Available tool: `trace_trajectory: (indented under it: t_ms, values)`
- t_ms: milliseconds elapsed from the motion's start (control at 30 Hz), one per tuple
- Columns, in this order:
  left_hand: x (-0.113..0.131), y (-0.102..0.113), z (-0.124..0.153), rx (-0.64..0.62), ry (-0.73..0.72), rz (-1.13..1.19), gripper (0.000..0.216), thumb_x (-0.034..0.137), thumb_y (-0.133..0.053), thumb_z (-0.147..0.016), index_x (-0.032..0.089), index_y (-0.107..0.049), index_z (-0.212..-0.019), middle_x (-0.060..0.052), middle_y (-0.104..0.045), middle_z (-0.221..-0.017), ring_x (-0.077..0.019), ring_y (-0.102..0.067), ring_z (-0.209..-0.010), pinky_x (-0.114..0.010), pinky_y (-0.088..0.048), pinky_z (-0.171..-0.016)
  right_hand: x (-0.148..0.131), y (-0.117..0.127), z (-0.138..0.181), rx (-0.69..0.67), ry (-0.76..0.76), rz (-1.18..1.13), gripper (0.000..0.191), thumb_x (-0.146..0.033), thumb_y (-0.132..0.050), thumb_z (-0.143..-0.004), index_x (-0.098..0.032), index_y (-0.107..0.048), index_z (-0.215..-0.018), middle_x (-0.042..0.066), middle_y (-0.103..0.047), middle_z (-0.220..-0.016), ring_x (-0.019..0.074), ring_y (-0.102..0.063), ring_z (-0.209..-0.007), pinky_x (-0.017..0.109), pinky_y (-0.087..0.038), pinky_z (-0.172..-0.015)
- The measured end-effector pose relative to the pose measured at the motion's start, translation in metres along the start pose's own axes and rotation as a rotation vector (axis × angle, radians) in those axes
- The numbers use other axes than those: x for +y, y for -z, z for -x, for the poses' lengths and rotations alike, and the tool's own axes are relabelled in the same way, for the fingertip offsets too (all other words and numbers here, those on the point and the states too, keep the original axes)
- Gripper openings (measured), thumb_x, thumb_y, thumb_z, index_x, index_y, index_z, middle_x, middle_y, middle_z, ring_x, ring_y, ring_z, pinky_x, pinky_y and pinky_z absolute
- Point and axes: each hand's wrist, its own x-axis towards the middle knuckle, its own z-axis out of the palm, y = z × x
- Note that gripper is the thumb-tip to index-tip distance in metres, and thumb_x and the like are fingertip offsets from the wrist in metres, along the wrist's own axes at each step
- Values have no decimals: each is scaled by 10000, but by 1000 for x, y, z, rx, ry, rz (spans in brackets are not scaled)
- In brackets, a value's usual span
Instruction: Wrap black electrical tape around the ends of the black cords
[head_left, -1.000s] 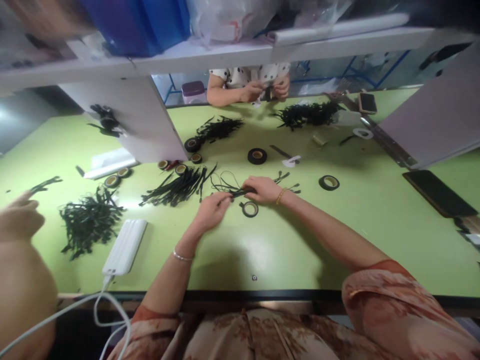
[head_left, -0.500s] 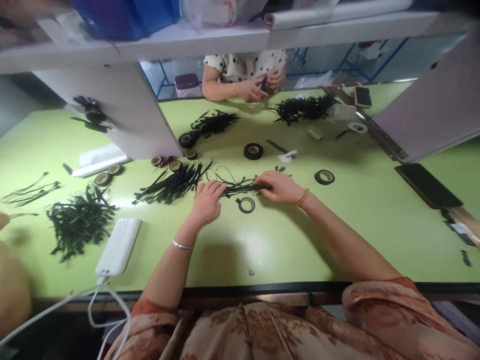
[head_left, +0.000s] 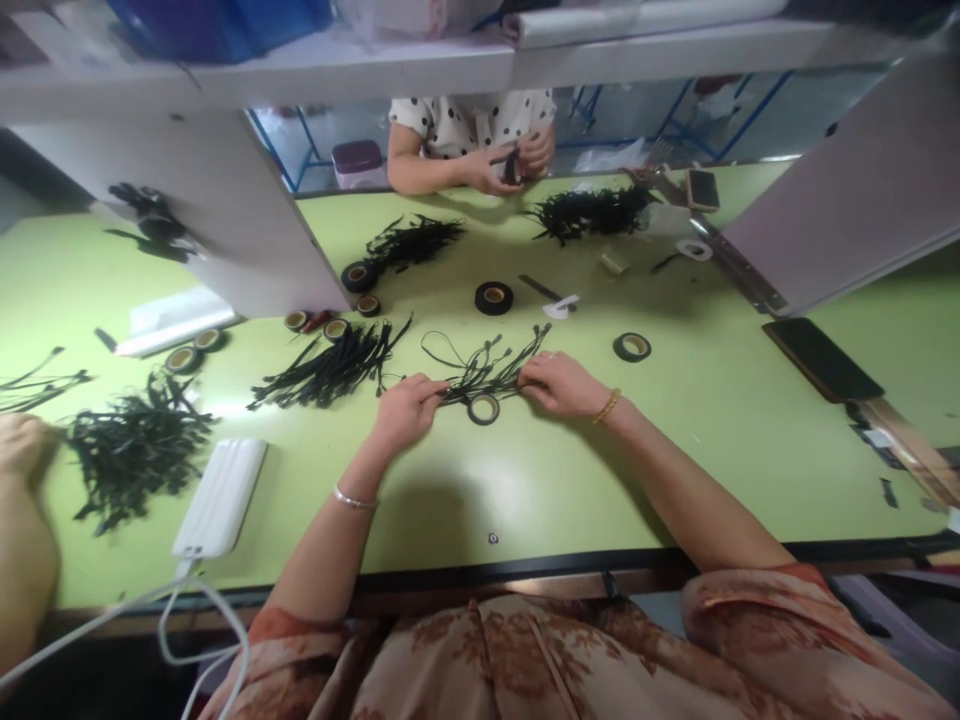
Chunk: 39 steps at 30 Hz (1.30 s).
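Note:
My left hand (head_left: 405,408) and my right hand (head_left: 559,383) each pinch one end of a small bundle of thin black wires (head_left: 484,372) stretched between them just above the green table (head_left: 525,480). A small roll of black tape (head_left: 483,408) lies flat under the bundle, between my hands. A larger heap of the same black wires (head_left: 330,365) lies to the left of my left hand.
More tape rolls (head_left: 493,297) (head_left: 631,346) lie beyond my hands. A white power bank (head_left: 219,498) with a cable sits front left beside another wire pile (head_left: 131,450). A person opposite (head_left: 480,150) handles something dark. A black phone (head_left: 821,358) lies right. White dividers (head_left: 225,230) stand on the table.
My hands have closed on the wire bundle and drawn it a little nearer, over the tape roll. The person on my left has pulled an arm back.

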Motion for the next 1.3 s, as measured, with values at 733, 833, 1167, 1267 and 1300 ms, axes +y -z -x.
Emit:
trace_trajectory:
  t_ms: [733,833,1167,1267,1300]
  values:
    - [2,50,5,172,375,805,537,612,-458,-891,149,-710,-790,26,-469,-426,-81,-363,-353,-242,-267,-397,-41,-8,-65,97,182,-168,362,-315,-523,-901,-176,-627,-1219,124,-688,-1142,291,-569,-1076,439,-410,-934]
    - [2,39,4,101,363,643,445,565,-561,-848,155,-723,-904,42,-493,-500,-75,-384,-421,-219,-282,-432,-19,0,-55,19,147,-116,638,-400,-650,-792,-205,-503,-1382,131,-569,-1373,347,-471,-1252,500,-343,-1019]
    - [10,19,3,-158,312,626,433,463,-637,-798,146,-664,-1092,-13,-634,-745,-128,-594,-643,-265,-489,-615,-9,-11,-32,33,18,-45,484,-309,-589,-856,-229,-552,-1331,122,-576,-1352,326,-504,-1203,511,-332,-1011]
    - [9,22,4,-224,235,525,468,422,-695,-748,160,-655,-1134,-79,-697,-991,-183,-646,-879,-314,-533,-768,-8,-4,-27,97,6,-63,418,-317,-566,-868,-190,-600,-1264,139,-613,-1278,317,-535,-1145,484,-383,-969]
    - [9,22,4,-241,233,476,485,420,-704,-737,162,-655,-1144,-91,-697,-1044,-198,-647,-924,-330,-534,-808,-6,-1,-23,84,-2,-73,364,-311,-557,-870,-175,-635,-1198,140,-646,-1196,304,-561,-1087,460,-414,-928]
